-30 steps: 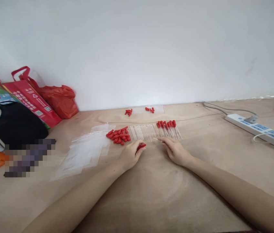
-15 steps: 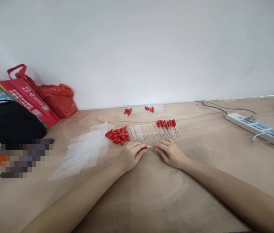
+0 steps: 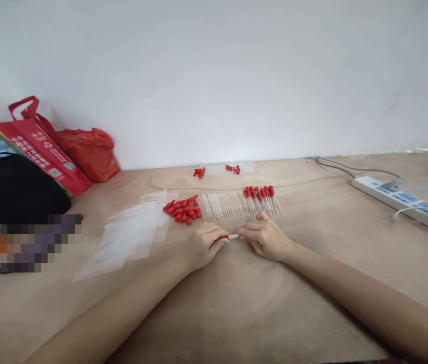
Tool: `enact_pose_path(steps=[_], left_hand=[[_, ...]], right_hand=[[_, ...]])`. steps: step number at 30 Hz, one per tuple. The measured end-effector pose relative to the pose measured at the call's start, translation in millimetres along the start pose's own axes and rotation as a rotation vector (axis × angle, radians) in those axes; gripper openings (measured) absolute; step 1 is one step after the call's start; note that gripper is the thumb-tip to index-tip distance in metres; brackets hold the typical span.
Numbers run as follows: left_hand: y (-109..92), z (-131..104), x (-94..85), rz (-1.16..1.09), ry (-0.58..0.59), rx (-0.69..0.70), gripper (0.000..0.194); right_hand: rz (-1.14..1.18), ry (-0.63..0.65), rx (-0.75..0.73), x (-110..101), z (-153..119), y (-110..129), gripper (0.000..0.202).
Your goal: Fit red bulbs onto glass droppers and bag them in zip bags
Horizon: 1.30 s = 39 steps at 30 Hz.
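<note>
Right hand (image 3: 265, 237) has left the row of tubes, where it was a second ago, and is now opposite the left hand (image 3: 208, 242), with a thin clear tube (image 3: 234, 236) between them. Left thumb and fingers pinch a red bulb (image 3: 226, 236), mostly hidden by them; the tube reaches from it to the right fingertips, which pinch its other end. Just beyond the hands lie a pile of red bulbs (image 3: 183, 210), a row of bare tubes (image 3: 221, 205) and several tubes with red tops (image 3: 270, 202) — the right hand partly covers the near ends of these. Transparent bags (image 3: 130, 232) overlap on the left side of the wooden table (image 3: 232, 308); smaller red pieces (image 3: 199, 173) lie near the wall (image 3: 236, 81). A white power strip (image 3: 403, 205) with a plug is at the right. At the far left, a black bag (image 3: 28, 189) with white stripes stands before a red carrier bag (image 3: 43, 151), whose white characters look Chinese — too small to read surely — beside two square, code-like labels.
</note>
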State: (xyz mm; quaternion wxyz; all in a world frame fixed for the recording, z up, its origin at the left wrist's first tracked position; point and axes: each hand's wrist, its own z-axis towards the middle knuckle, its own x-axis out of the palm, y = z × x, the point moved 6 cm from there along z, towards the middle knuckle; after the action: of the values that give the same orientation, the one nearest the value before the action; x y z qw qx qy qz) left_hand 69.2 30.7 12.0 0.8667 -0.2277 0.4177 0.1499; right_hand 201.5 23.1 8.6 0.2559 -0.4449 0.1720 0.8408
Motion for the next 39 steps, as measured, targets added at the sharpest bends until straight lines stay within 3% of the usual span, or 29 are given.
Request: enact_pose_path(steps=[6, 21, 29, 33, 36, 39], left_hand=[[1, -1, 1.8, 0.011, 0.015, 0.010, 0.020], [-5, 1, 2.3, -0.013, 0.033, 0.063, 0.018], [0, 6, -2.8, 0.047, 0.027, 0.043, 0.015], [15, 4, -10.1, 0.138, -0.076, -0.114, 0.021], [22, 2, -15.2, 0.185, -0.140, -0.215, 0.028], [23, 3, -13.9, 0.192, -0.103, -0.228, 0.023]], right_hand=[[-0.109, -0.007, -0.032, 0, 2, 7, 0.022], [0.076, 0.094, 0.007, 13, 6, 12, 0.024], [-0.058, 0.194, 0.070, 3, 13, 11, 0.023], [-0.003, 0.185, 0.262, -3, 10, -14, 0.021], [0.053, 0.027, 0.521, -12, 4, -56, 0.020], [0.053, -0.084, 0.749, -17, -3, -94, 0.027]])
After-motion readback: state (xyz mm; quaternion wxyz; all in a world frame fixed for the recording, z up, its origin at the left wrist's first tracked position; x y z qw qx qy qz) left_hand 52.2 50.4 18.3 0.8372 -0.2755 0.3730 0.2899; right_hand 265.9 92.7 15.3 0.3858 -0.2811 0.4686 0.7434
